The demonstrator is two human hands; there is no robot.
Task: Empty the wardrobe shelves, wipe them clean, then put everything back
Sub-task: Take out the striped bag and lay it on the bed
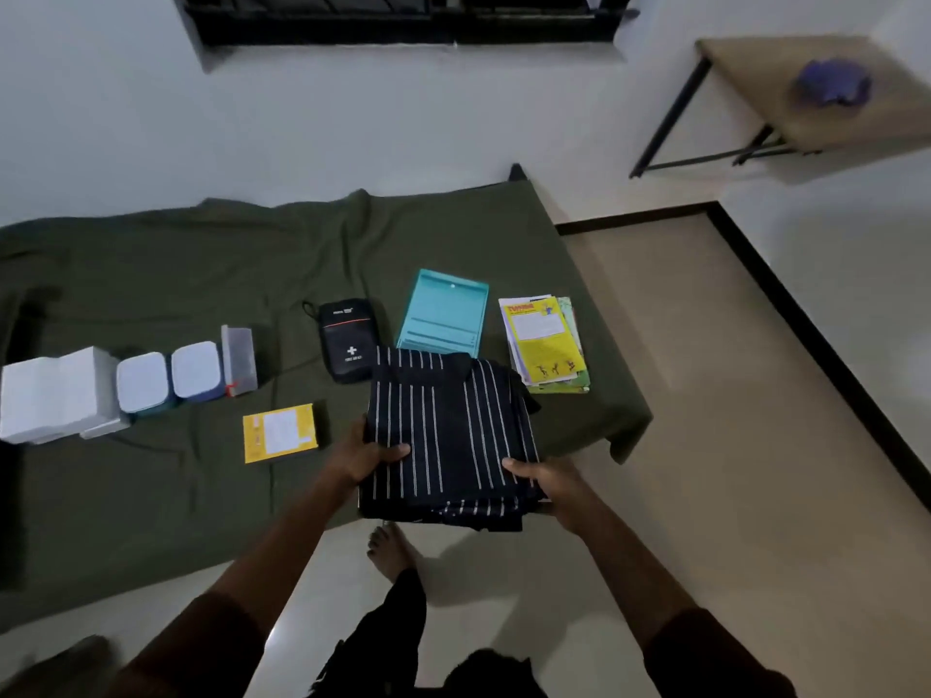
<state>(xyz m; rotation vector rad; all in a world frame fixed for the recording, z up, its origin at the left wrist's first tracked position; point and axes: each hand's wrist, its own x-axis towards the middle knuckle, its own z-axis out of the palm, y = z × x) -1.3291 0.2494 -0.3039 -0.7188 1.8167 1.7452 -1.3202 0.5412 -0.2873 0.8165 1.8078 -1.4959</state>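
Note:
A folded stack of black cloth with thin white stripes (448,435) hangs over the near edge of the green-sheeted mattress (151,294). My left hand (365,453) grips its left side, thumb on top. My right hand (541,481) grips its right front corner, thumb on top as well. On the mattress lie a black first-aid pouch (347,340), a teal folder (446,312), a pile of booklets with a yellow cover (546,342), a yellow box (279,433), two white-lidded tubs (169,375), a clear box (239,360) and a white box (53,392).
A wooden table on black legs (806,98) stands at the back right with a purple cloth (834,85) on it. Beige floor (705,395) lies to the right of the mattress. My bare foot (390,551) is on the floor below the stack. A dark window (403,17) is above.

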